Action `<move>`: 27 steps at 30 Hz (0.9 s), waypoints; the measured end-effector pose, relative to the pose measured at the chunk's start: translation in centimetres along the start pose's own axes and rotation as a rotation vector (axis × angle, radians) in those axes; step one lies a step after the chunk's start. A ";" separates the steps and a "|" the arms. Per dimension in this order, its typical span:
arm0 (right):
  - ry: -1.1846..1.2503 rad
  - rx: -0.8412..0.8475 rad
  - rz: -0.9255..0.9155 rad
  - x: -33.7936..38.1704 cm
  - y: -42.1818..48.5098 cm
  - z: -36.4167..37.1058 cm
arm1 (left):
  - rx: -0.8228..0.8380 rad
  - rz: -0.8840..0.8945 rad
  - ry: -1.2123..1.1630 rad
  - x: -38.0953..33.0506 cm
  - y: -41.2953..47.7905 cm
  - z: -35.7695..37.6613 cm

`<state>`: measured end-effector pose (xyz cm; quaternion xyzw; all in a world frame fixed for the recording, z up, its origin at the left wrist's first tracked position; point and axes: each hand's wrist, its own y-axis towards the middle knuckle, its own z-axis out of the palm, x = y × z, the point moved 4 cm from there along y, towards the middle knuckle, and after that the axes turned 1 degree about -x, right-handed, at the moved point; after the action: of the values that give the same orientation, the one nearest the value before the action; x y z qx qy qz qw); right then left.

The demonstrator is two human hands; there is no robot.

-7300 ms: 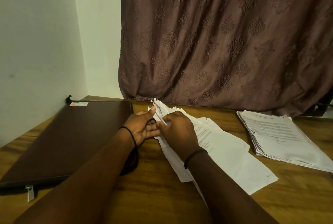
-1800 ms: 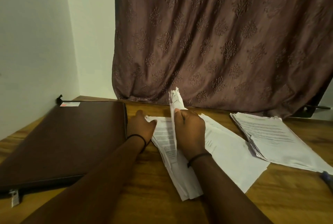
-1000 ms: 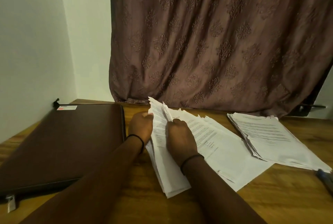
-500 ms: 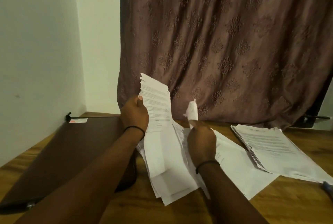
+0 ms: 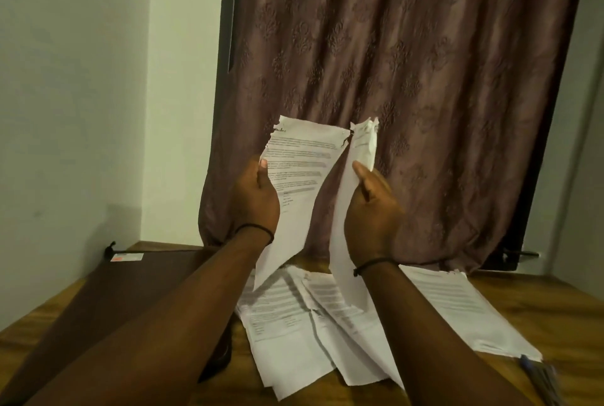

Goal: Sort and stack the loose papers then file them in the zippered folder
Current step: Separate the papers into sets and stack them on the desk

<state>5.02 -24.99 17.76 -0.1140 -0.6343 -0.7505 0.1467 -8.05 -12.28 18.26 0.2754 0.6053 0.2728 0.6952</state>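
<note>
My left hand grips a printed sheet by its left edge and holds it up in front of the curtain. My right hand pinches a second sheet, seen nearly edge-on, just to the right; their torn top corners meet. Below them loose papers lie fanned on the wooden table. A neater stack of papers lies to the right. The brown zippered folder lies flat and closed at the left, partly hidden by my left forearm.
A brown patterned curtain hangs behind the table. A white wall closes the left side. A blue pen lies near the table's right front edge. A small label sits on the folder's far corner.
Both hands have lifted sheets off the pile and raised them well above the table. The sheets have spread apart at the bottom. The camera has tilted upward.
</note>
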 end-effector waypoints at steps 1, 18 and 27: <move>0.004 0.005 -0.039 0.6 0.2 0.0 | 0.007 -0.002 -0.035 -0.9 0.2 0.0; -0.211 0.237 -0.333 3.4 -0.3 -2.2 | 0.355 -0.717 -1.034 -1.7 -6.6 7.4; -0.397 0.705 0.103 -4.7 -10.2 -1.7 | 0.449 -1.106 -1.043 5.8 -14.5 7.9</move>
<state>5.66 -24.74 6.42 -0.2311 -0.8620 -0.4422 0.0890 1.10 -18.74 4.82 0.1605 0.2909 -0.4051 0.8518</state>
